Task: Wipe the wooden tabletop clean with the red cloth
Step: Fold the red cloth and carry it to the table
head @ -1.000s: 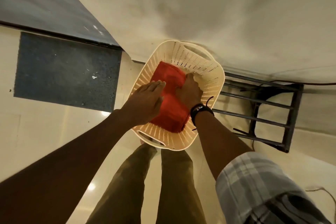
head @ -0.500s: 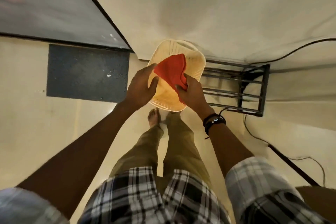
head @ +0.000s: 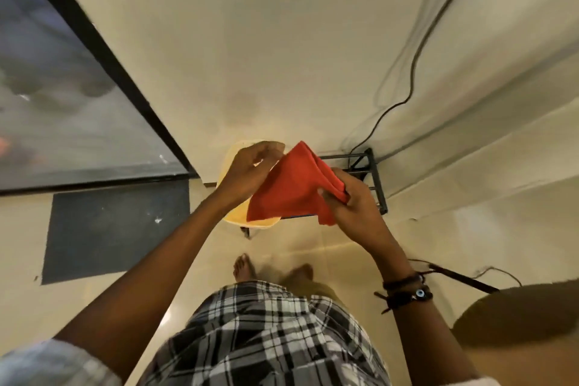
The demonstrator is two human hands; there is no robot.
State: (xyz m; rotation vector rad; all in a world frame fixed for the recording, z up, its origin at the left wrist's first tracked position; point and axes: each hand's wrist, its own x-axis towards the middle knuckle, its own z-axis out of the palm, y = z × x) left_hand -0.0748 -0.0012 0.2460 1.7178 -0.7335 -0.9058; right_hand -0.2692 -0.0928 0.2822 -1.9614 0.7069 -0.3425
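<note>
Lifted clear of basket point(head: 233, 216), red cloth point(head: 289, 188) (both hands point(head: 247, 172) point(head: 354, 207) gripping).

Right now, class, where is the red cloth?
In the head view, the red cloth is centre frame, held up between both hands above the cream basket, left of the metal rack.

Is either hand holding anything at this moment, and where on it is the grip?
Both hold the red cloth: the right hand pinches its right edge folds, and the left hand has its left upper edge, though that grip is partly hidden.
</note>
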